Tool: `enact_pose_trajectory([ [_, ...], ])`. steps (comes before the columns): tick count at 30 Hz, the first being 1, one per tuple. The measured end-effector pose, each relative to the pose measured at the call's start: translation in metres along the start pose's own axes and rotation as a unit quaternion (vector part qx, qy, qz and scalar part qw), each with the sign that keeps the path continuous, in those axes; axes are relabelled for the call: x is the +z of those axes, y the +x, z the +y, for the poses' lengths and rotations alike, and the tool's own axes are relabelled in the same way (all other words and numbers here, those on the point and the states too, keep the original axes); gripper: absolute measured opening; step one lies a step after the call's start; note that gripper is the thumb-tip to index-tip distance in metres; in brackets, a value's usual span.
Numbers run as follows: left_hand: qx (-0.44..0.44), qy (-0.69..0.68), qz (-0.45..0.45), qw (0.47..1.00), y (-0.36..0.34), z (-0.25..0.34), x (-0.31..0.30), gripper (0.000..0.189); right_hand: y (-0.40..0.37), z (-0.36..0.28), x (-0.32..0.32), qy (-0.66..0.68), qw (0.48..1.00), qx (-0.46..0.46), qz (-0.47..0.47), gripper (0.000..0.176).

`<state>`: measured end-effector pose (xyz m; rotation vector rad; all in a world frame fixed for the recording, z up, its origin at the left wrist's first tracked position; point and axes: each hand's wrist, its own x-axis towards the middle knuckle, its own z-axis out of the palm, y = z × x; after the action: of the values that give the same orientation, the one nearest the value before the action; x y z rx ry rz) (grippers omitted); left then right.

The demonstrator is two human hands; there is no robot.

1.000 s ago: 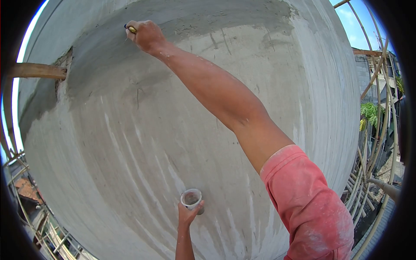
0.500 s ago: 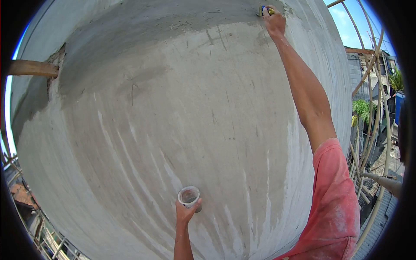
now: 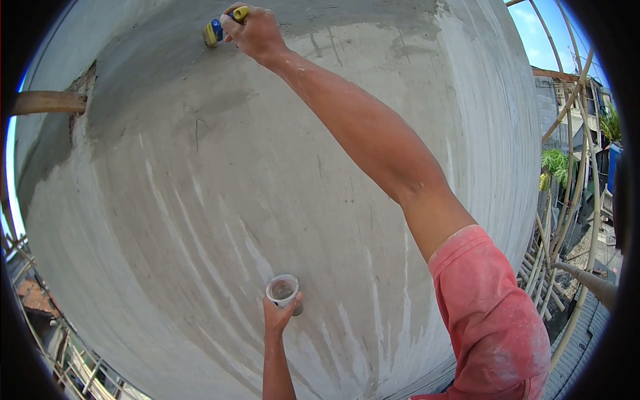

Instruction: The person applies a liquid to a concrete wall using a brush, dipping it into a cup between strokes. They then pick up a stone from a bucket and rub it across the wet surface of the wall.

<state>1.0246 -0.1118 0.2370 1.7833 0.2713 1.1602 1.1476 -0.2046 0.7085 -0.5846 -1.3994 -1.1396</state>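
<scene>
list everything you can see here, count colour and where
wall: one, grey with a darker band on top, fills the view
brush: one, blue and yellow, against the wall at top
cup: one, clear, low centre
wooden beam: one, brown, sticks out of the wall at left
scaffold poles: several, pale, right edge
plant: one, green, far right
sleeve: one, pink, lower right
right hand: one, top, grips the brush
left hand: one, low centre, grips the cup
</scene>
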Motion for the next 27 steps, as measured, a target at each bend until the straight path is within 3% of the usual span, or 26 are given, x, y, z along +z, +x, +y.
enact_pose_trajectory([
  [1,-0.001,0.002,0.002,1.000,0.000,0.001,-0.002,0.059,0.004,0.011,-0.021,0.089,0.993,0.073,0.006,0.020],
  [2,-0.006,0.006,-0.003,1.000,0.001,0.003,-0.001,0.059,0.019,0.043,-0.045,0.059,0.988,0.143,0.017,0.018],
  [4,-0.016,0.009,-0.009,1.000,-0.007,0.002,-0.003,0.058,0.022,0.103,-0.104,0.122,0.968,0.202,0.078,0.019],
  [5,-0.020,-0.026,-0.011,0.999,-0.009,0.001,-0.005,0.059,0.020,0.121,-0.138,0.116,0.969,0.188,0.114,0.020],
  [6,-0.028,-0.058,-0.012,0.998,-0.015,0.000,-0.009,0.059,0.018,0.126,-0.169,0.074,0.973,0.180,0.128,0.021],
  [9,0.002,-0.072,-0.016,0.997,-0.053,0.010,-0.017,0.059,0.022,0.116,-0.224,-0.258,0.940,0.141,0.172,0.019],
  [10,0.001,-0.071,-0.011,0.997,-0.066,0.012,-0.020,0.059,0.026,0.115,-0.219,-0.254,0.942,0.141,0.170,0.019],
  [12,-0.030,-0.079,-0.019,0.996,-0.095,0.014,-0.026,0.050,0.028,0.115,-0.204,-0.339,0.928,-0.074,0.137,0.017],
  [14,-0.040,-0.069,-0.021,0.997,-0.121,0.006,-0.028,0.051,0.020,0.088,-0.151,-0.375,0.923,-0.081,0.028,0.015],
  [15,-0.049,-0.059,-0.023,0.997,-0.130,0.001,-0.029,0.052,0.020,0.101,-0.116,-0.369,0.915,-0.162,0.014,0.017],
  [16,-0.048,-0.060,-0.020,0.997,-0.138,-0.002,-0.026,0.052,0.014,0.090,-0.079,-0.381,0.910,-0.156,-0.054,0.016],
  [17,-0.065,-0.038,-0.024,0.997,-0.147,-0.006,-0.026,0.053,0.008,0.072,-0.047,-0.366,0.904,-0.200,-0.094,0.013],
  [18,-0.083,-0.017,-0.029,0.996,-0.156,-0.009,-0.024,0.054,0.002,0.045,-0.021,-0.290,0.935,-0.171,-0.114,0.010],
  [20,-0.083,-0.027,-0.031,0.996,-0.169,-0.013,-0.018,0.053,0.002,0.020,0.025,-0.164,0.959,-0.219,-0.072,0.013],
  [21,-0.080,-0.037,-0.029,0.996,-0.171,-0.013,-0.016,0.052,0.004,0.012,0.024,-0.166,0.958,-0.222,-0.069,0.013],
  [23,-0.088,-0.069,-0.016,0.994,-0.183,-0.008,-0.015,0.052,0.006,-0.003,0.023,0.018,0.989,-0.133,-0.070,0.016],
  [26,-0.107,-0.034,-0.023,0.993,-0.212,-0.013,-0.027,0.054,0.010,0.033,-0.036,0.041,0.999,0.016,-0.031,0.014],
  [27,-0.124,-0.048,-0.002,0.991,-0.224,-0.018,-0.030,0.055,0.008,0.042,-0.069,-0.027,0.998,0.038,-0.034,0.014],
])
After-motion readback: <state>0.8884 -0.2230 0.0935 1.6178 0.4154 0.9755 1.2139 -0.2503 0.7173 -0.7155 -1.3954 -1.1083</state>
